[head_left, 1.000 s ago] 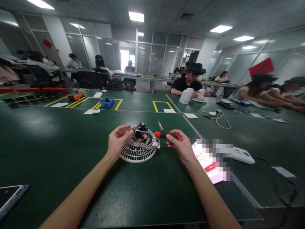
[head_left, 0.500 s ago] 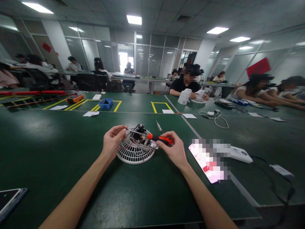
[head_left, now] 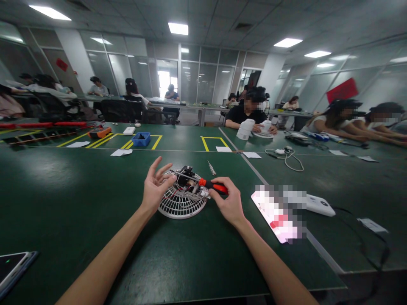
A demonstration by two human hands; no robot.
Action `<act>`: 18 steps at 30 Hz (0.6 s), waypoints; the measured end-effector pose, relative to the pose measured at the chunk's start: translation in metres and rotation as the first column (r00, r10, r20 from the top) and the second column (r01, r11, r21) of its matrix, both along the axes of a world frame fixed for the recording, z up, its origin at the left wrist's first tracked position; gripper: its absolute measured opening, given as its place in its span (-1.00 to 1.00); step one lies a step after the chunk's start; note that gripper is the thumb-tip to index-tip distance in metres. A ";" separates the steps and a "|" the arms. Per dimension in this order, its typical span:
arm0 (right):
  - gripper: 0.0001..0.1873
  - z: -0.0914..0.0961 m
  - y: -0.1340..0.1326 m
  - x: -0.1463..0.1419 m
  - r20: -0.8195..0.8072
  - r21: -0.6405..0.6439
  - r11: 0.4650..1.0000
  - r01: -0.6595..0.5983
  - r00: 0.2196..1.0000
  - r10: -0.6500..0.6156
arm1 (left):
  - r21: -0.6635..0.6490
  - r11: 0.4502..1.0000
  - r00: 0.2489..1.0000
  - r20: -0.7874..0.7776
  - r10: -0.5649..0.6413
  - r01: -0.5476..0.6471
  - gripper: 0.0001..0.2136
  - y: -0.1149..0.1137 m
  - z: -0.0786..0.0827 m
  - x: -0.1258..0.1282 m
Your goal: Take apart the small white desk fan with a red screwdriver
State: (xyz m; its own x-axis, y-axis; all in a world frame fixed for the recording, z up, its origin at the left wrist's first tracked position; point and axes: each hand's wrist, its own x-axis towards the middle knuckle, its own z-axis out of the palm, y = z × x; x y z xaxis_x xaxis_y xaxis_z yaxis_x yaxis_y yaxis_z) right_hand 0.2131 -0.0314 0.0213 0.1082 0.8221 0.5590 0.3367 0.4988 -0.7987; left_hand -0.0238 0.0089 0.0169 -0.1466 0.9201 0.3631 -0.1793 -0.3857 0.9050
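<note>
A white round fan grille (head_left: 181, 205) with an exposed black motor and wires (head_left: 187, 180) lies on the green table (head_left: 63, 195) in front of me. My right hand (head_left: 227, 201) is closed around the red-and-black handle of a screwdriver (head_left: 213, 186), whose shaft reaches left across the motor. My left hand (head_left: 155, 184) is at the grille's left rim with its fingers spread; thumb and forefinger meet near the screwdriver tip, and I cannot make out whether they pinch anything.
A loose screwdriver bit (head_left: 211, 168) lies just behind the fan. A phone (head_left: 275, 216) and a white device (head_left: 318, 205) lie to the right, another phone (head_left: 14, 264) at the left edge. A blue tray (head_left: 141, 138) sits further back. Other people work at tables beyond.
My left hand's fingers have opened and spread upward from a closed pinch. My right hand and the screwdriver have shifted slightly left and lower over the motor.
</note>
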 end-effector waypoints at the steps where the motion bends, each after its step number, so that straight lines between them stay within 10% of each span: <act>1: -0.82 0.000 0.000 0.001 -0.012 0.001 1.000 0.007 1.000 -0.007 | 0.032 0.999 0.998 -0.048 0.026 -0.025 -0.11 -0.001 -0.001 0.001; 7: -0.81 0.004 0.001 0.008 -0.046 0.005 0.998 0.060 0.997 -0.060 | 0.341 0.914 0.761 -0.526 0.379 -0.220 -0.42 -0.004 -0.015 0.011; 18: -0.78 0.005 0.009 0.019 -0.104 -0.073 0.989 0.126 0.986 -0.133 | 0.287 0.952 0.486 -0.821 0.300 -0.103 -0.62 0.000 -0.010 0.003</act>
